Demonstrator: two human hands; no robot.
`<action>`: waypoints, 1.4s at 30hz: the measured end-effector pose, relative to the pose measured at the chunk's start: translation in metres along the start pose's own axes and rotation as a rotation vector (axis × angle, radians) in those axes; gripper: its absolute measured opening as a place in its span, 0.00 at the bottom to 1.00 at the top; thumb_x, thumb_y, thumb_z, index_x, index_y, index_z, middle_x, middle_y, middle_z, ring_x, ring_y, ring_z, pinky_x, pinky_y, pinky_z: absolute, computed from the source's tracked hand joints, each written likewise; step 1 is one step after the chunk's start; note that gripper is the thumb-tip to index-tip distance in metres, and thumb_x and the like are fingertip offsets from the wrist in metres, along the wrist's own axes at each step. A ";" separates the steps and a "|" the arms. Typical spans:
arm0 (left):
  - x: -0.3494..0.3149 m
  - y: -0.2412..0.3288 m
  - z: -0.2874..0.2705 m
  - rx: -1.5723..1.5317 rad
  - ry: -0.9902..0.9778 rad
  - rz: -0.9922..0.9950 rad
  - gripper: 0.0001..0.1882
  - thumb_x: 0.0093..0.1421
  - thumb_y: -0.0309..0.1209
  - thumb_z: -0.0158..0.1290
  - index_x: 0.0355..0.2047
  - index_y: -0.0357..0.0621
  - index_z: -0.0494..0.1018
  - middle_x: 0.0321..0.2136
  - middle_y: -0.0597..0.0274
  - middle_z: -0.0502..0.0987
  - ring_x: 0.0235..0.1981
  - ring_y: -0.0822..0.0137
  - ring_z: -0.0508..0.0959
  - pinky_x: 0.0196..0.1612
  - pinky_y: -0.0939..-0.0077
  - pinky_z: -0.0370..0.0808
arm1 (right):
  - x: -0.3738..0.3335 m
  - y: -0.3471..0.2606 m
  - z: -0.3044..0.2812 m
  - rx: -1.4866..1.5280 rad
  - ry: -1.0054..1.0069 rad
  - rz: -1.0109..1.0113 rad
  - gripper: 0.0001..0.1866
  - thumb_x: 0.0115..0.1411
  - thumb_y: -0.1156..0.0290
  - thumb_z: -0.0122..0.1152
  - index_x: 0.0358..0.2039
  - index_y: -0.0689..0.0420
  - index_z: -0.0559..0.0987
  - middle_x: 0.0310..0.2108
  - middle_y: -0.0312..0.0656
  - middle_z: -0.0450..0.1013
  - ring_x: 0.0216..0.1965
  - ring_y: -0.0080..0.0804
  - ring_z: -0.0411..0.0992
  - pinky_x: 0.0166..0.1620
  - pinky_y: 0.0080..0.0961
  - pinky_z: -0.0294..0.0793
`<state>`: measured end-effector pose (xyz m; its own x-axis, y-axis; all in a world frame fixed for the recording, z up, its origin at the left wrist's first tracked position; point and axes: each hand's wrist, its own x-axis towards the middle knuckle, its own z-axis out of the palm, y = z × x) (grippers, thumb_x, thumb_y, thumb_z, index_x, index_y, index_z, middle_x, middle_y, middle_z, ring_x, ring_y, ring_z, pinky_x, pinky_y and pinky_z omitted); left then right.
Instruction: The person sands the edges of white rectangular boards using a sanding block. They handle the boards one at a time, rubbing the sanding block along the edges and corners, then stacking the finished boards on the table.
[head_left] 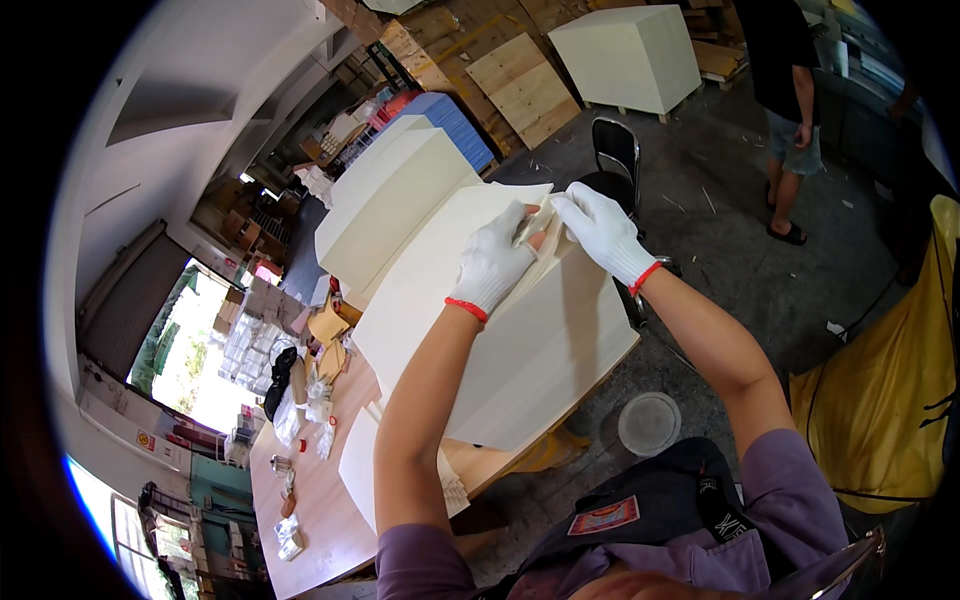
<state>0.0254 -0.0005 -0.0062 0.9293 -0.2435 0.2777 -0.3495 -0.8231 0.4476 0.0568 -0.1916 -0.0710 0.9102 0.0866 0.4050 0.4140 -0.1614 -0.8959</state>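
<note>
Both your gloved hands, left [492, 262] and right [600, 232], have fingers pinching a strip [533, 228] at the panel's [520, 330] 12 o'clock edge (mid-job, by my read; rest untouched).

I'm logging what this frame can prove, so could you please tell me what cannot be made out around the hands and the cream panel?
- Head view: the thin strip between the left hand and right hand is largely covered by the gloves.
- The cream panel's underside faces away.
- Small packets on the wooden table are too small to identify.
</note>
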 end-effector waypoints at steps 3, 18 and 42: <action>-0.006 -0.012 0.007 -0.109 -0.002 0.027 0.25 0.63 0.38 0.64 0.60 0.49 0.76 0.50 0.47 0.84 0.52 0.51 0.84 0.55 0.60 0.78 | 0.004 0.007 0.001 -0.054 0.026 -0.011 0.22 0.74 0.49 0.52 0.37 0.57 0.76 0.26 0.44 0.76 0.30 0.38 0.76 0.38 0.36 0.72; -0.019 0.020 -0.007 -0.130 -0.116 -0.060 0.26 0.65 0.36 0.64 0.63 0.49 0.75 0.56 0.47 0.82 0.55 0.54 0.83 0.54 0.63 0.79 | 0.003 0.009 -0.002 -0.003 0.010 0.024 0.24 0.73 0.47 0.52 0.37 0.57 0.76 0.27 0.45 0.77 0.31 0.41 0.77 0.39 0.38 0.73; -0.020 0.007 -0.001 -0.117 -0.027 -0.016 0.16 0.71 0.32 0.53 0.55 0.44 0.80 0.30 0.64 0.76 0.34 0.73 0.74 0.41 0.71 0.75 | 0.007 0.001 -0.013 -0.135 -0.096 -0.087 0.29 0.74 0.41 0.46 0.42 0.57 0.79 0.30 0.49 0.74 0.34 0.47 0.74 0.41 0.40 0.71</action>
<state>0.0048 -0.0008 -0.0079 0.9371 -0.2460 0.2475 -0.3448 -0.7617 0.5485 0.0632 -0.2042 -0.0665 0.8681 0.1986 0.4550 0.4951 -0.2795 -0.8226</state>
